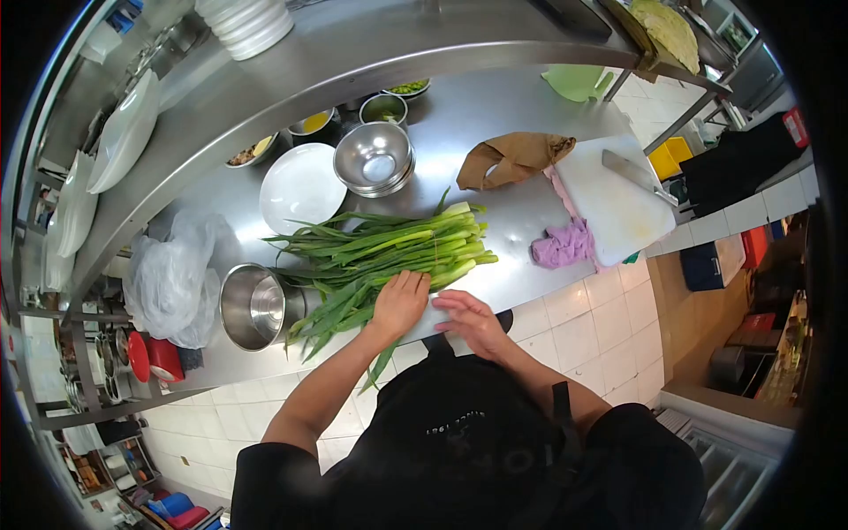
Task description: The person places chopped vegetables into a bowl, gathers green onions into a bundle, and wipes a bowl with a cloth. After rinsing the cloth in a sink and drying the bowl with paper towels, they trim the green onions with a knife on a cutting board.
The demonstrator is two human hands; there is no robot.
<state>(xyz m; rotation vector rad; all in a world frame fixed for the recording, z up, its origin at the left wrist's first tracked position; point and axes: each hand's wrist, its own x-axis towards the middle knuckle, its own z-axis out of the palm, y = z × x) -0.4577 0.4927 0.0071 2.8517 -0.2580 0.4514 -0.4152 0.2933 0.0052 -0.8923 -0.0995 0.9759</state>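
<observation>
1. A long stainless-steel counter (pixel 495 115) runs through the room, and its bare top gives back a soft light from above.
2. Over it a steel shelf (pixel 371 44) spans the same length, held up on thin metal legs.
3. The floor (pixel 601 327) is laid in white square tiles with darker grout lines.
4. A metal rack (pixel 88 371) stands at one end of the counter, crowded with kitchenware.
5. Beyond the other end sit a blue crate (pixel 707 265) and a yellow bin (pixel 664 159).

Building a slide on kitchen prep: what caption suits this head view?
Person's left hand resting on a bunch of long green spring onions on a steel counter, right hand flat beside them.
</observation>
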